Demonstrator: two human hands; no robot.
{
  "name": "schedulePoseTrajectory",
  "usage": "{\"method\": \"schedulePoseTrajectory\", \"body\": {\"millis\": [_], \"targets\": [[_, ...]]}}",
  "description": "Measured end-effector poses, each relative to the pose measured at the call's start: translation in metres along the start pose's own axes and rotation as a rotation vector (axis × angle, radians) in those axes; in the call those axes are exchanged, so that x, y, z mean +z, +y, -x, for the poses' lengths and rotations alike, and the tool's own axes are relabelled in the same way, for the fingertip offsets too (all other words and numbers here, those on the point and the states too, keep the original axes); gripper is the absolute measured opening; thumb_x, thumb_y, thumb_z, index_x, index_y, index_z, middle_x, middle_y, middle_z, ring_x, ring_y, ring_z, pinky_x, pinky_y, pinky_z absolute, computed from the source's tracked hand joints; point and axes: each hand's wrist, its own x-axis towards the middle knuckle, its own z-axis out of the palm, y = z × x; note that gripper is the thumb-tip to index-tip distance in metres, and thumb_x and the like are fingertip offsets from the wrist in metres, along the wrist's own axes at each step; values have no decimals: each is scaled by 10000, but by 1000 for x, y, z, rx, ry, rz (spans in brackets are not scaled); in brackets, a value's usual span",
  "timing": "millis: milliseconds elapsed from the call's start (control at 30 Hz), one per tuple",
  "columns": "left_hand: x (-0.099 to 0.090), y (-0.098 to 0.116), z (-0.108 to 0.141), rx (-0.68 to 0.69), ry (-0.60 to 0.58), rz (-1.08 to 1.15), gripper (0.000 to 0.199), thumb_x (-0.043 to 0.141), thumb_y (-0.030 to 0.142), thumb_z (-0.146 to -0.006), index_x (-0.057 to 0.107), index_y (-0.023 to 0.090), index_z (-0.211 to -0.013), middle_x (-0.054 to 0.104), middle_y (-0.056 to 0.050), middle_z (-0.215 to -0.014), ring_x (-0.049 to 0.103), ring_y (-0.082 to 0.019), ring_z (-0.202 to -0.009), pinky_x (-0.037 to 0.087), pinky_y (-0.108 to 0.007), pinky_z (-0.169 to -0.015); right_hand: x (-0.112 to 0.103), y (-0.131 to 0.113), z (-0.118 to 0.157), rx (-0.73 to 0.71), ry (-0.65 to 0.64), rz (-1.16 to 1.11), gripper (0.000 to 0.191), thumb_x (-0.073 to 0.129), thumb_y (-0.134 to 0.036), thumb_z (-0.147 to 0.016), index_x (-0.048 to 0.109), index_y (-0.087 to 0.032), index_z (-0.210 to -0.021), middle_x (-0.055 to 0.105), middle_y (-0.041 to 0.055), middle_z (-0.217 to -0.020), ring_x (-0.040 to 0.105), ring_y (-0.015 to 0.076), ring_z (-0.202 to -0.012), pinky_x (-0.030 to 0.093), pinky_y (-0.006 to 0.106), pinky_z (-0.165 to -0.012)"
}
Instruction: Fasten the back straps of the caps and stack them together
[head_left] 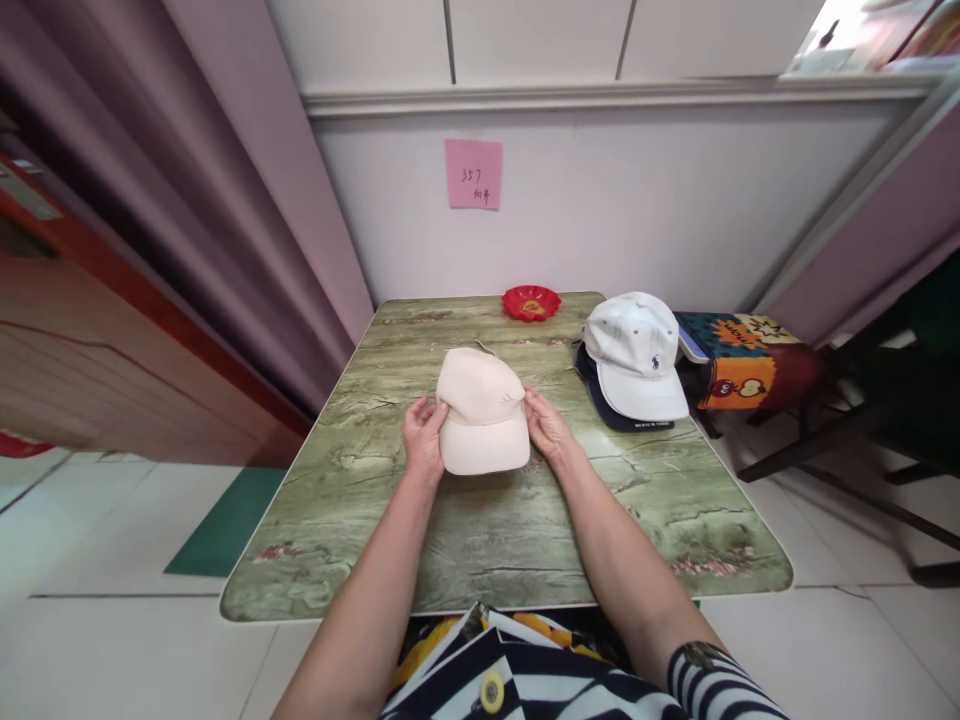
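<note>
A cream baseball cap is held between my two hands over the middle of the wood-patterned table, its brim pointing toward me. My left hand grips the cap's left side, with the thumb on the front where crown meets brim. On the opposite side my right hand pinches the cap's edge near the crown. To the right lies a white cap with a small dark emblem, stacked on a dark navy cap that mostly stays hidden beneath it.
A red scalloped dish sits at the table's back edge. On the wall hangs a pink note. Right of the table stands a colourful patterned stool, with dark chair legs beyond. A purple curtain borders the left.
</note>
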Motion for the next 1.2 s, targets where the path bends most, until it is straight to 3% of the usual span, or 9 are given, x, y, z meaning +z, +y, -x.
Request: {"method": "schedulePoseTrajectory", "body": {"millis": [67,167,233,367,533,700,833,1033,1200], "targets": [[3,-2,2,-84,-46,28,545,861,305,-605,636,187,-1087,738,-76,-964,713,-221,-872,562,-361,-846,0,0,0,24,6,-34,288,729,-239,-745,650,-221,-1020,761,17,-1046,696,183,-1041,533,340,-991],[5,-5,7,-324,-224,109,411,809,316,-682,678,150,-1035,767,-115,-930,726,-297,-948,559,-438,-913,0,2,1,43,23,-40,297,722,-226,-740,644,-221,-1027,766,19,-1037,691,205,-1066,540,370,-994],[3,-6,11,-468,-307,189,408,762,320,-745,680,151,-1108,777,-118,-966,713,-314,-1026,534,-462,-981,0,1,3,62,26,-49,269,718,-242,-743,642,-226,-1001,772,19,-1007,689,220,-1083,546,387,-991],[-4,-5,13,-581,-381,294,462,672,371,-840,650,161,-1251,770,-123,-1054,672,-325,-1133,480,-501,-1058,3,-3,9,134,-37,-47,267,694,-322,-775,643,-220,-1016,777,48,-994,673,267,-1132,558,442,-973],[-13,0,15,-609,-413,327,487,658,420,-840,664,169,-1258,768,-123,-1064,653,-342,-1164,466,-530,-1066,10,-1,20,277,-149,-60,303,682,-392,-789,644,-206,-1026,778,72,-994,659,288,-1159,528,479,-1008],[-15,-2,16,-602,-448,279,483,698,397,-781,698,163,-1203,774,-130,-1024,657,-360,-1151,474,-535,-1056,15,7,24,399,-169,-48,359,675,-461,-779,656,-182,-1004,777,110,-969,667,315,-1139,509,519,-1014],[-9,-1,18,-626,-405,236,455,690,344,-760,710,162,-1177,782,-120,-983,668,-362,-1131,479,-536,-1052,13,5,24,428,-199,-37,416,681,-506,-754,660,-182,-1015,776,112,-980,670,328,-1129,494,539,-1020],[-1,10,24,-676,-352,267,405,638,348,-837,694,195,-1207,782,-97,-1002,663,-335,-1148,475,-523,-1062,16,1,26,450,-251,-31,512,649,-590,-752,658,-182,-1063,769,115,-1009,658,328,-1146,486,546,-1017],[-3,13,25,-600,-329,299,366,642,352,-855,686,231,-1198,779,-75,-1034,640,-297,-1194,474,-476,-1076,20,-1,29,435,-243,-33,568,605,-649,-773,662,-176,-1082,768,116,-1020,653,327,-1153,479,554,-1015]]}}
